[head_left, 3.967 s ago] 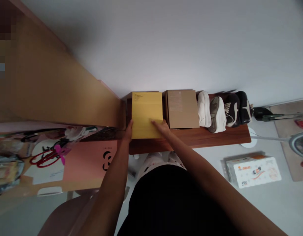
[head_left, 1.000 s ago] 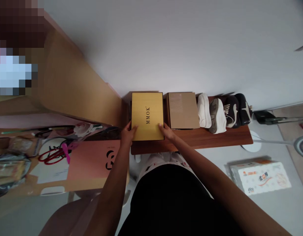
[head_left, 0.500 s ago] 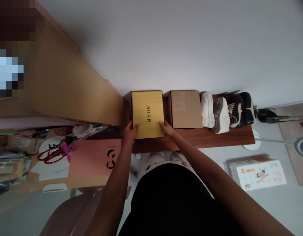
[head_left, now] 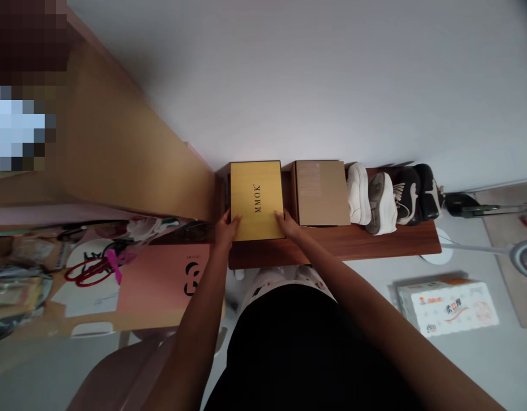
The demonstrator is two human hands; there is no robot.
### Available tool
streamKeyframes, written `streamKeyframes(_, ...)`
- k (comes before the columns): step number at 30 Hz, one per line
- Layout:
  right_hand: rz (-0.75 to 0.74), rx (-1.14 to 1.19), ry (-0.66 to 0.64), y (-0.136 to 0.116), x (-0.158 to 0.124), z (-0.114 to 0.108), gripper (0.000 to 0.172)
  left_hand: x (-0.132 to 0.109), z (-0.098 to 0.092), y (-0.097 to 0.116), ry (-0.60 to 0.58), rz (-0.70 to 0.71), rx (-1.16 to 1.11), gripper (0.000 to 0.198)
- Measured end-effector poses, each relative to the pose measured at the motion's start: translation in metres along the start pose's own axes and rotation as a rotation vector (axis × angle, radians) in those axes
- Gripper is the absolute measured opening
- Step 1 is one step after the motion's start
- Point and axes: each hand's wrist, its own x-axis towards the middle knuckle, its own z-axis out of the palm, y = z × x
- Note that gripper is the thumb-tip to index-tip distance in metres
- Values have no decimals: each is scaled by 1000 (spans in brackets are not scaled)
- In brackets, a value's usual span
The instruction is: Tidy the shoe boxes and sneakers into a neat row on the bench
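The underside of the box (head_left: 257, 200) is hidden; mid-frame, it lies between left hand (head_left: 226, 230) and right hand (head_left: 289, 226), both gripping its sides.

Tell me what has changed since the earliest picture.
The yellow box now shows large letters on top; earlier, only small print. The left hand now has its thumb on top; the right hand has its thumb nearer the edge. Both held it before too. The brown box and shoes stayed in place.

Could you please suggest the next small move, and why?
Perhaps ease the yellow box gently down: the left hand and right hand hold its opposite sides, and its underside is hidden, so contact with the wooden bench is unclear.
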Motion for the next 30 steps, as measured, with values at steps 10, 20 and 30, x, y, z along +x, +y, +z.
streamKeyframes(10,-192,64,135,12,-32,-44,80,-18,9,22,195,189,224,64)
streamKeyframes(20,-145,-16,486,38,-18,-177,66,-61,164,28,-214,149,-49,60)
streamKeyframes(30,38,-112,380,44,21,-198,52,-33,224,-5,-109,-11,105,56)
